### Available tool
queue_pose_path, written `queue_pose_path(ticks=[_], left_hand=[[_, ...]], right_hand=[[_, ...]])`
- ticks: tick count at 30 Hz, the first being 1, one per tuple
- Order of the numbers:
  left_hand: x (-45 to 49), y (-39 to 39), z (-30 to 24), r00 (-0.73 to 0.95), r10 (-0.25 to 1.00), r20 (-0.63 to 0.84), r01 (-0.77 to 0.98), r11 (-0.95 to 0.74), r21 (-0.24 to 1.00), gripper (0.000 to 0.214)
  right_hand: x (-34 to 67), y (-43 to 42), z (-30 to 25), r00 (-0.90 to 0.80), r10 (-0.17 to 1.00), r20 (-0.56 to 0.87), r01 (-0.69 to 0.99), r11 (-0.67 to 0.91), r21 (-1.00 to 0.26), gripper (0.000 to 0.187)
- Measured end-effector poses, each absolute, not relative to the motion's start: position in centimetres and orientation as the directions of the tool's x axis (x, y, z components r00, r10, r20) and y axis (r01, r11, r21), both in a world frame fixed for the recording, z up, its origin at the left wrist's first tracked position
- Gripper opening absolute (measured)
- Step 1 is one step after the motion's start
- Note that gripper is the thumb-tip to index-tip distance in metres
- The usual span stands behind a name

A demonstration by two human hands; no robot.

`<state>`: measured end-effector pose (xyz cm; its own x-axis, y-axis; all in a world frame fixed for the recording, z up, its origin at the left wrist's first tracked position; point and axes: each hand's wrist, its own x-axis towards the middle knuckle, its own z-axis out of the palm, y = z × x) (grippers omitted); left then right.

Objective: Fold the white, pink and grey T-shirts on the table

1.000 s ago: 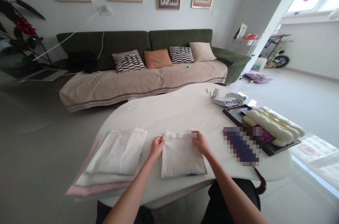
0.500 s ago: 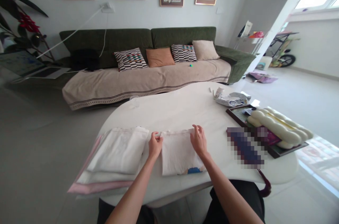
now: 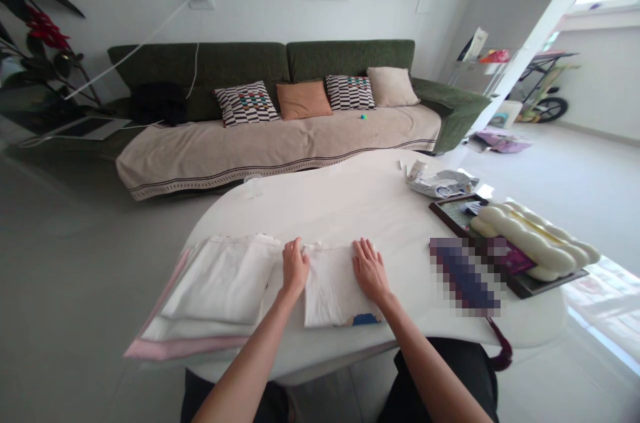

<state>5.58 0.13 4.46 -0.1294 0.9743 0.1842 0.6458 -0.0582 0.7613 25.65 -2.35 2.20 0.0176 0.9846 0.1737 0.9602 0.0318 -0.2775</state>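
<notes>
A folded white cloth [image 3: 331,290] with a blue print at its near corner lies on the white table [image 3: 350,210] in front of me. My left hand [image 3: 294,270] rests on its left edge, fingers together and pressing down. My right hand [image 3: 370,270] lies flat on its right side with fingers stretched out. To the left sits a stack of folded white and pink cloths [image 3: 210,296].
A dark tray [image 3: 525,280] with a cream ribbed cushion [image 3: 535,243] stands at the table's right. A crumpled packet [image 3: 440,183] lies farther back. A green sofa [image 3: 280,110] with several pillows faces the table across open floor.
Both hands let go of the cloth's far corners and came down flat on it. The blue print at the near corner now shows.
</notes>
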Motion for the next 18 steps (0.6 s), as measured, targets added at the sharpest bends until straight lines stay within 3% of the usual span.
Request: queue_pose_path(ticks=[3, 5, 8, 14, 18], left_hand=[[6.9, -1.0, 4.6, 0.147, 0.926, 0.348, 0.781, -0.324, 0.534, 0.046], [7.5, -1.4, 4.3, 0.321, 0.9, 0.294, 0.807, -0.422, 0.412, 0.051], [7.6, -1.6, 3.1, 0.367, 0.914, 0.173, 0.86, -0.404, 0.311, 0.061], [7.3, -1.3, 2.2, 0.347, 0.93, 0.123, 0.892, -0.368, 0.263, 0.062], [7.1, -0.3, 3.7, 0.33, 0.943, 0.039, 0.883, -0.323, 0.34, 0.047]], right_hand=[[25.1, -2.4, 2.6, -0.065, 0.978, 0.199, 0.97, 0.109, -0.218, 0.048], [24.7, -2.3, 2.8, -0.155, 0.967, 0.201, 0.966, 0.191, -0.173, 0.049], [24.5, -2.2, 2.5, -0.168, 0.975, 0.145, 0.969, 0.191, -0.159, 0.052], [24.3, -2.1, 2.5, -0.116, 0.993, 0.012, 0.968, 0.116, -0.224, 0.054], [25.0, -1.6, 3.5, -0.11, 0.993, -0.052, 0.953, 0.091, -0.29, 0.05]])
